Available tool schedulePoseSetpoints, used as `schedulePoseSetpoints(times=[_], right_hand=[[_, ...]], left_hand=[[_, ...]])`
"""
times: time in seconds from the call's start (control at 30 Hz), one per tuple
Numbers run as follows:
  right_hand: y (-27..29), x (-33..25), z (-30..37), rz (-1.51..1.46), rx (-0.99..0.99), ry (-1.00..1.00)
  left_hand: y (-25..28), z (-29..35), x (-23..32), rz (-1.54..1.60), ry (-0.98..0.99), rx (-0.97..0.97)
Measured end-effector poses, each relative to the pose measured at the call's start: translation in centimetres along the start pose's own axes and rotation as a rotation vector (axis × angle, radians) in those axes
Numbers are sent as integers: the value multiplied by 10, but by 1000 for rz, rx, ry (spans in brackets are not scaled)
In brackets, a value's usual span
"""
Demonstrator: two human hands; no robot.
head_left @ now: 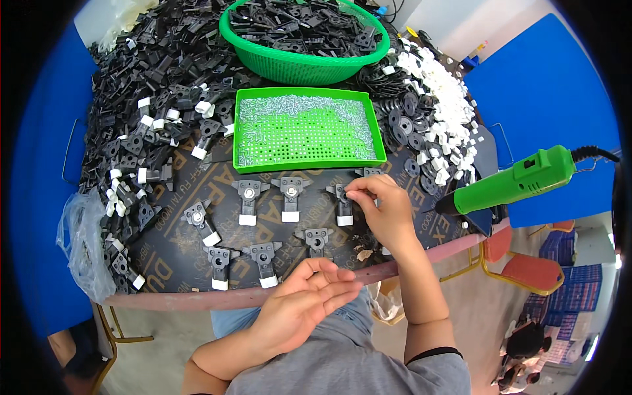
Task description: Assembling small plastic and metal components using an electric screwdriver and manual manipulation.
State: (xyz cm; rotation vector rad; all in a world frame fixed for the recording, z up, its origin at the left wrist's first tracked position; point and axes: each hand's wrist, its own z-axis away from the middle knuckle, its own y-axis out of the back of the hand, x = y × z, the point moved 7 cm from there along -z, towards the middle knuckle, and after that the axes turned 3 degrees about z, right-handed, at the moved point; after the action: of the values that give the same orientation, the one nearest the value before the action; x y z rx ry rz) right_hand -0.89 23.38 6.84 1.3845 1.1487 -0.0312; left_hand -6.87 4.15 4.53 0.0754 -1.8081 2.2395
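Observation:
My right hand (388,209) is closed in a pinch over a black plastic bracket with a white end cap (343,214). Its fingertips meet at the bracket's centre hole, and what they hold is too small to make out. Palm up, my left hand (299,306) hovers at the near table edge with its fingers stretched out; nothing shows in it. Beside the pinched bracket, two similar brackets (290,197) (248,200) and a tilted one (199,221) carry a shiny round piece in the centre. Nearer me lie brackets with bare holes (220,264) (263,261) (317,241).
A green tray of small silver screws (238,148) stands beyond the brackets. Behind it is a green basket (296,64) of black parts. Black parts (158,72) heap up at left, white caps (431,85) at right. A green electric screwdriver (513,184) juts in at right.

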Motion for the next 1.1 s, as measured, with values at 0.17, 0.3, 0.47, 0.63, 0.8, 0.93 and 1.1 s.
schedulePoseSetpoints(times=[0.17,0.3,0.47,0.63,0.8,0.93,1.1], right_hand=[[2,-8,1,111,71,184],[17,-21,12,-292,72,95],[22,-81,41,-238,-196,555],[17,-89,56,-73,-159,680],[31,-45,35,122,107,385],[39,2,5,360,273,282],[19,3,0,513,190,347]], left_hand=[[0,-5,7,23,-63,68],[-3,-11,17,8,-152,48],[-4,-14,18,22,-137,33],[-19,-18,20,125,-180,-18],[-25,14,50,-672,-430,79],[-22,97,141,-1225,-1297,414],[13,223,205,-1147,-1714,923]])
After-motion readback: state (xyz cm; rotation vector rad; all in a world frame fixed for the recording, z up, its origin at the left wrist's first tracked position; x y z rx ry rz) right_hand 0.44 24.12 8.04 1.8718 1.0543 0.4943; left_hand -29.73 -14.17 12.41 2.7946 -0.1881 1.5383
